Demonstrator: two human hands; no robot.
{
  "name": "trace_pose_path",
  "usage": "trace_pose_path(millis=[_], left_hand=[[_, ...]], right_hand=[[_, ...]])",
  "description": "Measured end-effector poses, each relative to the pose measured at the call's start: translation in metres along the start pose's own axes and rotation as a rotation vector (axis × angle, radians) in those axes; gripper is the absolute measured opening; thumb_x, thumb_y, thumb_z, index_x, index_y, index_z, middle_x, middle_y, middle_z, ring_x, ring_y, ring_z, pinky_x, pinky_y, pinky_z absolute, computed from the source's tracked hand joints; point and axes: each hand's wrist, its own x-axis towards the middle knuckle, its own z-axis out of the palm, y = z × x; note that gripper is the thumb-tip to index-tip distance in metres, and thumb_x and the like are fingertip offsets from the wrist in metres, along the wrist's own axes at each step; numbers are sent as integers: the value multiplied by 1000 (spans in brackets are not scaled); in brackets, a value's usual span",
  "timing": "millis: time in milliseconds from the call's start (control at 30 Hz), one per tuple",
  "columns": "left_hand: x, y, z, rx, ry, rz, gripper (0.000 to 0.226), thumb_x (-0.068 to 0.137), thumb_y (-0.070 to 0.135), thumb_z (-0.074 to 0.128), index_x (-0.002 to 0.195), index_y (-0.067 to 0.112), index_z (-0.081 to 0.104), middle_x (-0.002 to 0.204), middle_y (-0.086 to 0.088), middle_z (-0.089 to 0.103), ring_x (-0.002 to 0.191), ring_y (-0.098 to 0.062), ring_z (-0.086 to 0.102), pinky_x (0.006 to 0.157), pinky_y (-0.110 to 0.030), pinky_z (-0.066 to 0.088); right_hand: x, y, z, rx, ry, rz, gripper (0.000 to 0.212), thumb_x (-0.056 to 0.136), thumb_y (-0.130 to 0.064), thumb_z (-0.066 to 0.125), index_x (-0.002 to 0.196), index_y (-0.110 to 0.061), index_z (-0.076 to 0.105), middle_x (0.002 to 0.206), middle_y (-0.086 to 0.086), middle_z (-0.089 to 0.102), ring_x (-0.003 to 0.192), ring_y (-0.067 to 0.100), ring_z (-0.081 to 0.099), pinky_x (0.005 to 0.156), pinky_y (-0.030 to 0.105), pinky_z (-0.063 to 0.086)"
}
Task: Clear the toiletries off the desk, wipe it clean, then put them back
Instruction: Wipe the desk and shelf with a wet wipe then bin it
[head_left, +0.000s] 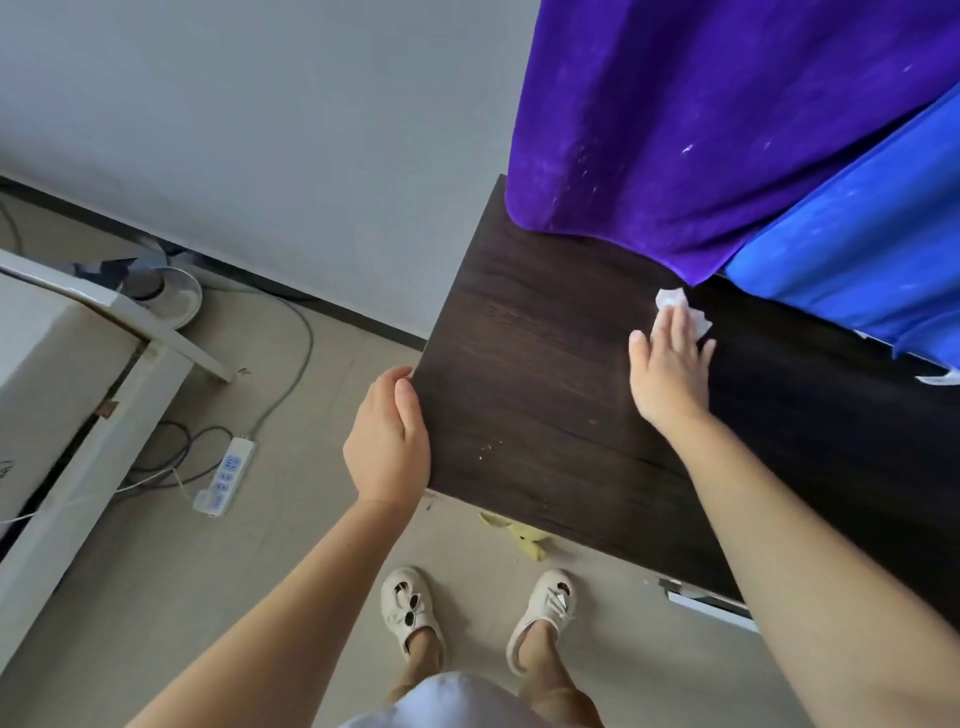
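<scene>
- Hands first: right hand (670, 364) flat and spread, fingers pressing a crumpled white tissue (675, 306) onto the desk (524, 395); left hand (387, 436) curled over the left edge of the desk, thumb on top, gripping nothing but that edge, apparently as a brace
- Key relation: tissue lying forward of the right palm, toward the back of the desk, just beside the hem of the purple cloth (701, 130); unwiped-looking stretch running back toward the body and leftward toward the left hand; long axis of the desk running from the left edge off to the right under the right forearm; right hand clearly the nearer one for wiping, probably best drawn toward the near edge
- No toiletries anywhere in view on the desk; judged as cleared, wiping step in hand, return step not yet done
- Materials: dark brown wood-grain desk top, matt, with pale specks near the front left corner; tissue thin, soft, likely to tear or ball up under pressure; purple cloth plush and linty, blue cloth (857, 249) smoother beside it, both hanging over the back of the desk
- Below: pale floor, white power strip (224, 475), yellow scrap (522, 535) under the desk edge
</scene>
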Motion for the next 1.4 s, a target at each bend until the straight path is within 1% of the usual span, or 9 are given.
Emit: trace_pose_path(millis=[167, 333, 433, 633, 767, 933, 1100, 1267, 1400], left_hand=[[5, 2, -4, -263, -37, -176, 39, 90, 39, 21, 106, 26, 54, 100, 11, 62, 96, -14, 55, 84, -31, 40], [12, 3, -18, -585, -153, -315, 46, 99, 34, 18, 100, 16, 60, 97, 4, 64, 96, -12, 58, 78, -22, 43], [8, 2, -18, -553, -194, -242, 49, 100, 34, 17, 87, 23, 63, 95, 7, 66, 95, -7, 58, 82, -24, 41], [6, 3, -17, -490, -213, -200, 42, 98, 32, 20, 87, 30, 60, 99, 9, 63, 97, -4, 56, 78, -19, 38], [5, 6, -16, -345, -188, -142, 33, 97, 27, 25, 88, 27, 57, 91, 13, 58, 87, -2, 52, 70, -17, 37], [5, 8, -12, -203, -141, -78, 24, 97, 25, 31, 82, 15, 46, 77, 5, 54, 73, -13, 50, 61, -25, 36], [3, 8, -10, -86, -155, -51, 18, 95, 28, 30, 94, 20, 46, 96, 0, 56, 86, -18, 52, 72, -31, 35], [5, 5, -3, 101, -131, -33, 25, 94, 32, 34, 112, 17, 44, 114, 1, 56, 93, -20, 52, 77, -33, 36], [3, 5, 0, 201, -96, 4, 29, 94, 30, 37, 116, 13, 44, 120, -5, 56, 107, -28, 52, 82, -38, 38]], right_hand=[[-115, -74, 41, -53, 103, -588, 60, 90, -39, 29, 134, 1, 40, 143, 19, 42, 136, 31, 30, 109, 53, 20], [-173, -94, 49, -99, -7, -941, 61, 97, -44, 9, 143, -8, 25, 153, 7, 28, 143, 18, 20, 114, 42, 10], [-145, -40, 41, -75, -9, -765, 63, 96, -47, 5, 144, -9, 23, 155, 6, 21, 143, 16, 12, 115, 44, 8], [-88, 29, 17, 134, 111, 163, 54, 97, -27, 26, 141, 4, 23, 154, 21, 16, 142, 35, 16, 114, 54, 14], [-105, -76, 32, 172, 159, -204, 50, 82, -16, 28, 129, -3, 40, 141, 19, 38, 122, 43, 37, 104, 51, 31], [-136, -135, 34, 240, -123, -788, 61, 91, -6, 35, 147, -14, 11, 158, 3, 8, 146, 16, -1, 116, 32, -8], [-79, 3, 27, 106, 96, -353, 66, 77, -9, 12, 140, -14, 32, 152, 8, 27, 126, 45, 35, 103, 50, 33], [-97, 81, 11, 307, 131, 320, 64, 85, 9, 33, 145, -11, 21, 157, 9, 13, 139, 40, 15, 107, 53, 27], [-134, 10, 31, 309, 155, -63, 72, 80, 18, 35, 145, -9, 22, 157, 7, 12, 144, 30, 10, 117, 42, 18]])
